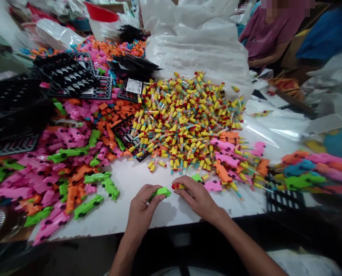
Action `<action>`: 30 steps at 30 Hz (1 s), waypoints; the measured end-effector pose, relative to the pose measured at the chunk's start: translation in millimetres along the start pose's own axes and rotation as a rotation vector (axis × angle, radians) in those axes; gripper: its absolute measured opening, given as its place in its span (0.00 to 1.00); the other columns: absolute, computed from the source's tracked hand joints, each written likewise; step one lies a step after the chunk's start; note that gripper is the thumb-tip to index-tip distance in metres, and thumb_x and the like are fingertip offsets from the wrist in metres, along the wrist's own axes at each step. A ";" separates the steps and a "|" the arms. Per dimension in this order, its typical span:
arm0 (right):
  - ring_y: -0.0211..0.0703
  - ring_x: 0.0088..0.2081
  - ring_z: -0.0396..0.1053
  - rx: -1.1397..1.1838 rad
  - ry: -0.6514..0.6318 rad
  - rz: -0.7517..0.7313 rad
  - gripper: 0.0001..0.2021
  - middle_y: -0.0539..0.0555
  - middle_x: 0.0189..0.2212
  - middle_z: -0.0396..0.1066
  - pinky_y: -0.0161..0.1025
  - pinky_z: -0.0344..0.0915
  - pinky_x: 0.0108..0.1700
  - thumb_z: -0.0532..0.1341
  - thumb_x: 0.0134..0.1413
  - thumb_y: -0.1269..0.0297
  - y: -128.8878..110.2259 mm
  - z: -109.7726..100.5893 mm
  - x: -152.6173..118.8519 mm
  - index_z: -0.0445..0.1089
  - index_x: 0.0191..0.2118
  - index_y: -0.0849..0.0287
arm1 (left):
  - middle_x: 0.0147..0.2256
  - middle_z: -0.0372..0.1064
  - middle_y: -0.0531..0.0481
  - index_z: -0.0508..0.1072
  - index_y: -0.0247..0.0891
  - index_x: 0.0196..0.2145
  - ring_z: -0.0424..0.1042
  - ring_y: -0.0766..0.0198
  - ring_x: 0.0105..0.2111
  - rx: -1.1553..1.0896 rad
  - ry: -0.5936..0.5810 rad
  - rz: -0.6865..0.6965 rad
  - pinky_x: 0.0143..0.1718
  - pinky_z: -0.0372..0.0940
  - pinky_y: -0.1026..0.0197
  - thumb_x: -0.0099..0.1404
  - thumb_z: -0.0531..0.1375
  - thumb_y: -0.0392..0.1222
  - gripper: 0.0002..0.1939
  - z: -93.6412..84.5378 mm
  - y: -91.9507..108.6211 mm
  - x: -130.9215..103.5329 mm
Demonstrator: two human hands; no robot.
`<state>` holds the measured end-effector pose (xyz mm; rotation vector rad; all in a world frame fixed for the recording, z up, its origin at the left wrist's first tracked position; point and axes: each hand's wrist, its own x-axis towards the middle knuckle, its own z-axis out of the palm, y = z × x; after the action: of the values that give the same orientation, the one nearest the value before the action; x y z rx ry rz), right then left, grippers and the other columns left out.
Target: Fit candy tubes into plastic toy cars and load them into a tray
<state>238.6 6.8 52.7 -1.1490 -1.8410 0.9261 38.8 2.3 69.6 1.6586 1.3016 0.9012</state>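
Note:
Between thumb and fingers, my left hand (pixel 144 201) pinches a green toy car (pixel 162 191) with its end pointing right. My right hand (pixel 195 195) grips a small yellow tube with a red cap (pixel 178 186), its red end facing the car across a narrow gap. Much of the tube is hidden by my fingers. Just beyond both hands lies a big heap of clear tubes with yellow labels and red caps (pixel 185 126). By my right wrist are pink and orange toy cars (pixel 224 170), several with tubes sticking out.
Loose pink, orange and green toy cars (pixel 58 153) cover the table's left side. Black perforated trays (pixel 67 76) are stacked behind them. A large white plastic sack (pixel 196 46) stands at the back. At the far right, a person in a purple shirt (pixel 271 34) sits.

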 end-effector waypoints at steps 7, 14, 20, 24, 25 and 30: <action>0.39 0.40 0.70 -0.076 0.034 -0.096 0.07 0.54 0.37 0.73 0.37 0.68 0.44 0.56 0.62 0.64 2.4 -2.0 0.0 0.69 0.43 0.57 | 0.34 0.71 0.49 0.76 0.40 0.37 0.70 0.62 0.36 0.017 0.014 -0.006 0.38 0.64 0.62 0.65 0.58 0.48 0.10 1.6 6.6 1.9; 0.39 0.40 0.70 -0.053 0.010 -0.158 0.08 0.54 0.36 0.72 0.36 0.69 0.42 0.56 0.61 0.69 4.3 -3.2 1.0 0.69 0.43 0.56 | 0.33 0.71 0.48 0.76 0.40 0.37 0.69 0.61 0.36 0.036 0.016 -0.040 0.38 0.63 0.62 0.65 0.58 0.48 0.11 2.9 5.1 0.8; 0.40 0.40 0.68 -0.216 0.004 -0.306 0.11 0.56 0.36 0.69 0.35 0.69 0.39 0.53 0.59 0.75 5.0 -0.5 -1.6 0.67 0.44 0.58 | 0.30 0.68 0.51 0.76 0.41 0.35 0.68 0.62 0.33 -0.012 0.033 -0.140 0.35 0.62 0.63 0.63 0.59 0.49 0.11 4.5 7.8 -3.3; 0.40 0.34 0.67 -0.454 0.051 -0.397 0.05 0.56 0.33 0.70 0.34 0.65 0.33 0.55 0.61 0.69 1.8 4.2 -8.5 0.67 0.41 0.59 | 0.29 0.68 0.52 0.76 0.40 0.33 0.67 0.63 0.32 -0.085 -0.004 -0.223 0.36 0.61 0.63 0.62 0.59 0.50 0.12 3.2 13.2 -6.8; 0.40 0.33 0.67 -0.490 0.055 -0.402 0.04 0.55 0.32 0.70 0.35 0.65 0.33 0.55 0.61 0.68 1.3 6.1 -11.0 0.66 0.40 0.59 | 0.29 0.68 0.51 0.76 0.40 0.32 0.67 0.63 0.32 -0.100 -0.006 -0.241 0.35 0.61 0.63 0.62 0.59 0.51 0.12 3.7 13.4 -7.9; 0.39 0.31 0.67 -0.518 0.026 -0.407 0.04 0.54 0.30 0.71 0.35 0.62 0.32 0.55 0.62 0.66 8.3 16.8 -21.1 0.66 0.37 0.59 | 0.28 0.68 0.50 0.74 0.38 0.31 0.66 0.62 0.28 -0.123 -0.063 -0.365 0.29 0.62 0.62 0.61 0.58 0.53 0.15 14.2 5.0 -13.1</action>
<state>233.3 -13.1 33.3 -1.0042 -2.2511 0.2042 50.7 -13.6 67.8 1.2889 1.4171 0.6877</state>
